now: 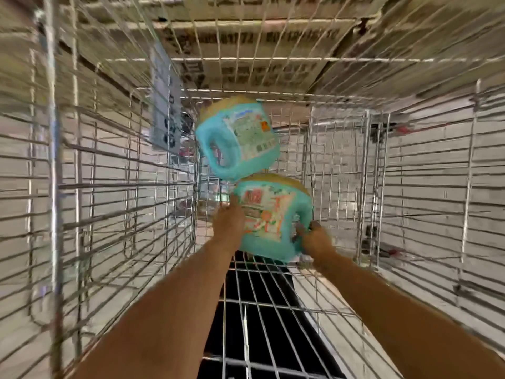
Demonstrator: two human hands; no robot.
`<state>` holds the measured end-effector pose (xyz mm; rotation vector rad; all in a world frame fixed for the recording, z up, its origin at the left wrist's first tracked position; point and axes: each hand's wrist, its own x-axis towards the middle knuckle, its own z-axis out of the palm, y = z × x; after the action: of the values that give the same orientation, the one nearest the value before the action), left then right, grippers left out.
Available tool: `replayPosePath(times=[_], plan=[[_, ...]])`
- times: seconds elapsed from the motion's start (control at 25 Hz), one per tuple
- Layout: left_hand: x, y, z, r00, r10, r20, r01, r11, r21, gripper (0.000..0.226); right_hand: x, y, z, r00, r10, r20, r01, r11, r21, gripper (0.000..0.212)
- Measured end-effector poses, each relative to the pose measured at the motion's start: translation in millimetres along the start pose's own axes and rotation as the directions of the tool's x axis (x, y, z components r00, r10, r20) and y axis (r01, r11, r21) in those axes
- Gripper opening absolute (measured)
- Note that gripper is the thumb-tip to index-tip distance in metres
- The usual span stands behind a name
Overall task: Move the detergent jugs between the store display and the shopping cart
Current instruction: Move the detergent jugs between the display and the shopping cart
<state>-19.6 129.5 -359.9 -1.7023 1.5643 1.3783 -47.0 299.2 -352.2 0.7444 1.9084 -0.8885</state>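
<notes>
The right fingers (302,231) are seen curled through the handle on the right side of the near jug (269,214), so a grip on that handle is shown by the right hand (314,239). The left thumb (234,201) is laid on the front label at the jug's left edge. The other left fingers are hidden behind that edge and blurred, and the edge is clasped by the left hand (228,224). The near jug is thus held between both hands, just below the middle of the frame. It is teal, with a yellow cap towards the top and a printed label facing the camera. Whether its base rests on the wire floor cannot be told.

Directly above it in the frame, a far jug (237,138) of the same kind is seen tilted. Its cap is turned to the upper left and its handle opening to the lower left. Its lower edge appears to touch the near jug's cap.

Both jugs are enclosed by the cart (109,187), whose wire walls fill the left and right of the frame. A grey plate (166,119) is fixed to the left wall, in the upper left. Printed boxes (273,36) are seen through the mesh along the top. A dark strip (246,302) is visible under the wire floor at the bottom centre. Both bare forearms are stretched up from the lower corners.
</notes>
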Motion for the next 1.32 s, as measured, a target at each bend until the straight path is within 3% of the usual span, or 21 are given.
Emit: replayPosePath(times=[0.16,0.32,0.48,0.6,0.76,0.92,1.16,1.32], plan=[[-49,29,-7,0.996,0.037,0.075,-0.038,0.999,0.019,0.071,-39,-31,-47,0.996,-0.062,-0.062,0.066,0.995,0.073,0.027],[-117,55,-20,0.964,0.132,0.229,-0.091,0.979,-0.182,0.064,-99,-60,-82,0.936,-0.261,-0.235,0.284,0.956,0.072,0.034],[-184,84,-54,0.905,0.346,0.245,-0.227,0.884,-0.41,0.048,-175,-98,-111,0.81,-0.447,-0.381,0.543,0.816,0.199,0.032],[-235,105,-92,0.852,0.477,0.216,-0.304,0.786,-0.538,0.037,-233,-119,-135,0.776,-0.483,-0.406,0.619,0.707,0.341,0.036],[-288,106,-126,0.706,0.619,0.344,-0.243,0.668,-0.703,0.048,-292,-120,-145,0.784,-0.537,-0.311,0.601,0.531,0.598,0.035],[-309,87,-151,0.613,0.694,0.377,-0.271,0.633,-0.725,0.044,-328,-109,-135,0.764,-0.571,-0.3,0.594,0.442,0.672,0.037],[-317,54,-190,0.584,0.768,0.263,-0.379,0.545,-0.748,0.05,-352,-108,-109,0.755,-0.613,-0.233,0.584,0.466,0.665,0.036],[-333,35,-211,0.662,0.744,0.091,-0.419,0.468,-0.778,0.053,-364,-118,-94,0.724,-0.685,-0.082,0.57,0.526,0.631,0.035]])
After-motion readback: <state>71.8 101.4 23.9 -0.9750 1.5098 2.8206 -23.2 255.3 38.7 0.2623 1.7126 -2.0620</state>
